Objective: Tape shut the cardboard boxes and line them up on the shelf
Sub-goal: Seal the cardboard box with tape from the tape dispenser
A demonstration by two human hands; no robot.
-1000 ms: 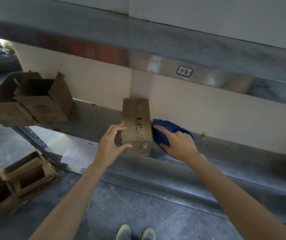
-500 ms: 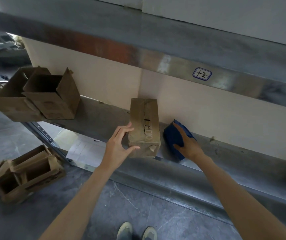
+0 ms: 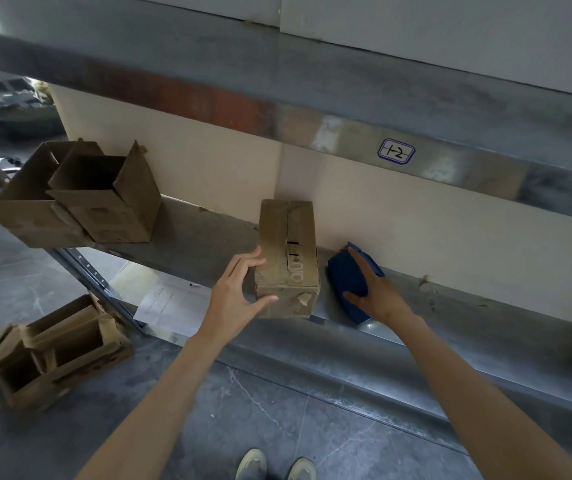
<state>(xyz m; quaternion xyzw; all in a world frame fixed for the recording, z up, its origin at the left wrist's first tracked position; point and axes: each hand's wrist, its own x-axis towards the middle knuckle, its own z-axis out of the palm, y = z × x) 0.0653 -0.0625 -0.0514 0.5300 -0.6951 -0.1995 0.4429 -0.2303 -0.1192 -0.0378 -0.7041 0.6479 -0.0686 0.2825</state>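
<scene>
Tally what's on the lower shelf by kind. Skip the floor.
closed cardboard box: 1
open cardboard boxes: 2
blue tool: 1
Total: 4

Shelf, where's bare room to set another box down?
Bare shelf between the open boxes and the taped box, and right of the blue tape dispenser. Crowded around the taped box: left hand grips it, right hand holds the dispenser.
</scene>
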